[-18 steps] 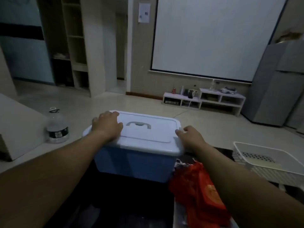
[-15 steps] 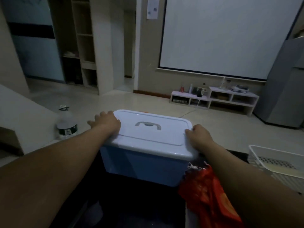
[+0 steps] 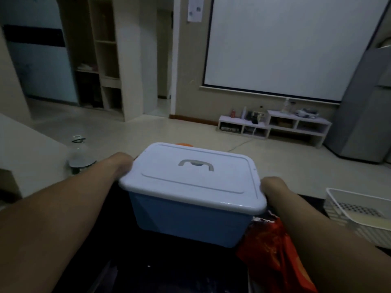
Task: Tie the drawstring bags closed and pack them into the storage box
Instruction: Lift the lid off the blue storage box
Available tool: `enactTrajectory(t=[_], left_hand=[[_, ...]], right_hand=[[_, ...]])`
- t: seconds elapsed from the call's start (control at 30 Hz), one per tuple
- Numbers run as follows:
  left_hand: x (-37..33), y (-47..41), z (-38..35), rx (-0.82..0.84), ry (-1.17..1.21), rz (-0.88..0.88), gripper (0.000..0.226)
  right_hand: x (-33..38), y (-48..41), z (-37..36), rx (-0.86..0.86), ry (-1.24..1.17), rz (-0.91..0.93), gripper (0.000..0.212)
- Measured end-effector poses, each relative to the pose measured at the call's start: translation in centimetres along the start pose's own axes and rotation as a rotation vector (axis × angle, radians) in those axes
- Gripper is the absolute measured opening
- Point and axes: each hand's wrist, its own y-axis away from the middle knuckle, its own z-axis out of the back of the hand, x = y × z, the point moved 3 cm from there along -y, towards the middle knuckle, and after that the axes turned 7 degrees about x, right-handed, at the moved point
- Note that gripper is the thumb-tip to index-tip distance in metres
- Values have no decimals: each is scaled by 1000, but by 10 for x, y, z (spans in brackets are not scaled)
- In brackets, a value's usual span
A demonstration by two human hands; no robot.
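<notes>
A blue storage box (image 3: 190,220) with a white lid (image 3: 190,176) and a grey handle sits on a dark table in front of me. The lid is on the box. My left hand (image 3: 120,163) grips the left end of the box under the lid rim, fingers hidden. My right hand (image 3: 273,186) grips the right end the same way. Red drawstring bags (image 3: 273,256) lie bunched at the box's near right corner, under my right forearm.
A white mesh basket (image 3: 359,210) stands at the right on the table. A clear water bottle (image 3: 79,157) stands at the left. Something orange (image 3: 184,144) shows just behind the box. A low white shelf unit (image 3: 273,127) is against the far wall.
Both hands slid off the top of the lid down to the ends of the box. The box now appears closer to me and slightly turned.
</notes>
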Motion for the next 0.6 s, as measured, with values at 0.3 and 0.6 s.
enactTrajectory(t=[0.3, 0.6], left_hand=[[-31, 32, -12, -133, -270, -8, 51], [-62, 87, 34, -359, -59, -73, 39]], right_hand=[[11, 29, 2, -96, -62, 99, 30], [32, 38, 48, -99, -407, 82, 18]])
